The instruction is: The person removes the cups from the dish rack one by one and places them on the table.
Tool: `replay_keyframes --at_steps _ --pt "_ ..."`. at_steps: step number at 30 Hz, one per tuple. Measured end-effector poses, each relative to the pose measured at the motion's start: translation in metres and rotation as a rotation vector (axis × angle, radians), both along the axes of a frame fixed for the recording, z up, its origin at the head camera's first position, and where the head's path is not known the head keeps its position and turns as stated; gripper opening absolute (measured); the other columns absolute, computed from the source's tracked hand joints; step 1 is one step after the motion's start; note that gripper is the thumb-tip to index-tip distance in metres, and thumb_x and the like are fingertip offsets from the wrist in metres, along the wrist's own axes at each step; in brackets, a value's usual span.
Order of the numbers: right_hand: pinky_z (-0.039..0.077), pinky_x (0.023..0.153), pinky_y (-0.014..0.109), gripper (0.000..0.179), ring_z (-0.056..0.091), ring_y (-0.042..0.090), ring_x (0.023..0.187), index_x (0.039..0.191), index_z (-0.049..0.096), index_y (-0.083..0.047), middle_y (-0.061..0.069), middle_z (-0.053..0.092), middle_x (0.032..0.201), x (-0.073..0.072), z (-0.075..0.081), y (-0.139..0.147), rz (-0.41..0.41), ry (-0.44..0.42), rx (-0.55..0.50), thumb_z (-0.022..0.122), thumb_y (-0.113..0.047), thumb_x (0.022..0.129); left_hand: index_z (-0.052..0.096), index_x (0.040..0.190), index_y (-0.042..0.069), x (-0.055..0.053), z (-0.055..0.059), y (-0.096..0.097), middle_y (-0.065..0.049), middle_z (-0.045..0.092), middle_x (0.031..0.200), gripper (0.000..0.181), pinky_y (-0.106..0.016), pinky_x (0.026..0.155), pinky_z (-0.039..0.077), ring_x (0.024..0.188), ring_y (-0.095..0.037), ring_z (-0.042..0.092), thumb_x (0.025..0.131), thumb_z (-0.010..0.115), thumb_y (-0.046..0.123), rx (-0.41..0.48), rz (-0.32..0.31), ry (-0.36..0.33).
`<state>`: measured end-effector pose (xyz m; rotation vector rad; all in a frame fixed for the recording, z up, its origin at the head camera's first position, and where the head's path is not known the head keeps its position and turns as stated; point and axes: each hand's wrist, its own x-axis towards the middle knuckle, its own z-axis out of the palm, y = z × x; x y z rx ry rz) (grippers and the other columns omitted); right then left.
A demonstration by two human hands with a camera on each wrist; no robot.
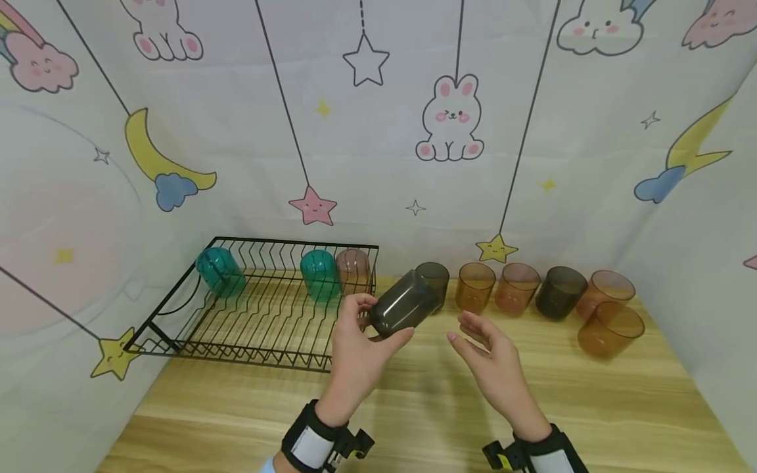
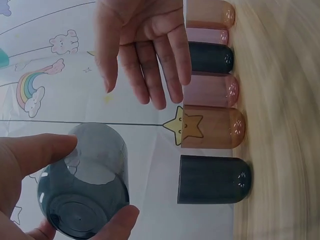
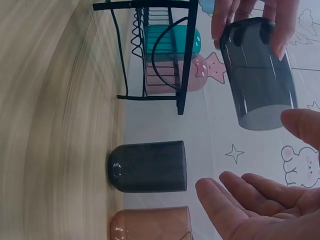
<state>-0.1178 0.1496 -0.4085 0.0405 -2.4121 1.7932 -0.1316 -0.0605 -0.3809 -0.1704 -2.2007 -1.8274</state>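
Note:
My left hand (image 1: 355, 355) grips a dark grey see-through cup (image 1: 402, 307) around its base end. The cup is tilted above the table, its mouth toward the upper right. In the right wrist view the fingers hold the rounded end of this cup (image 3: 260, 80). My right hand (image 1: 497, 371) is held to the right of it, fingers slightly bent, with nothing in them. Behind the held cup, a second dark grey cup (image 1: 439, 279) stands upright on the table, partly covered in the head view.
A black wire dish rack (image 1: 260, 358) stands at the left, holding two teal cups (image 1: 220, 272) (image 1: 320, 276) and a pinkish cup (image 1: 353, 270) upside down. Along the back right stand an amber cup (image 1: 475, 289), a pinkish cup (image 1: 516, 290), a dark cup (image 1: 560, 293) and two more orange-brown cups (image 1: 609, 332).

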Motion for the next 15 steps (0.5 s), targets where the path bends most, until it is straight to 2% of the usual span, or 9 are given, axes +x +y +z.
replay_keyframes --at_steps 3,9,13,15 --pt "0.044 0.087 0.026 0.057 0.049 0.015 0.115 0.129 0.049 -0.008 0.004 0.052 0.126 0.000 0.000 -0.003 0.006 -0.010 -0.011 0.065 -0.042 0.085 0.044 0.113 0.009 0.009 0.007 0.006 -0.009 0.044 0.114 0.063 -0.029 0.068 0.052 0.096 -0.027 0.054 0.065 0.084 0.015 0.035 -0.015 -0.014" --pt "0.043 0.090 0.035 0.054 0.051 0.014 0.112 0.127 0.053 -0.008 0.002 0.055 0.122 0.001 0.000 -0.007 0.005 0.009 0.015 0.056 -0.047 0.090 0.043 0.113 0.003 0.023 0.026 0.013 -0.014 0.045 0.114 0.060 -0.032 0.068 0.052 0.096 -0.033 0.052 0.067 0.081 0.007 0.025 -0.028 -0.004" --pt "0.044 0.089 0.035 0.054 0.053 0.016 0.109 0.128 0.052 -0.007 0.004 0.054 0.125 0.001 0.002 -0.009 0.017 0.009 0.013 0.051 -0.048 0.093 0.043 0.113 0.003 0.023 0.023 0.017 -0.014 0.046 0.115 0.060 -0.035 0.069 0.052 0.096 -0.033 0.053 0.067 0.081 0.008 0.026 -0.048 0.016" --pt "0.045 0.087 0.032 0.055 0.054 0.017 0.108 0.129 0.051 -0.006 0.006 0.053 0.126 0.000 0.002 -0.010 0.021 0.006 -0.005 0.050 -0.048 0.093 0.044 0.113 0.005 0.020 0.015 0.019 -0.012 0.046 0.115 0.061 -0.035 0.068 0.052 0.096 -0.031 0.053 0.066 0.082 0.011 0.024 -0.050 0.026"
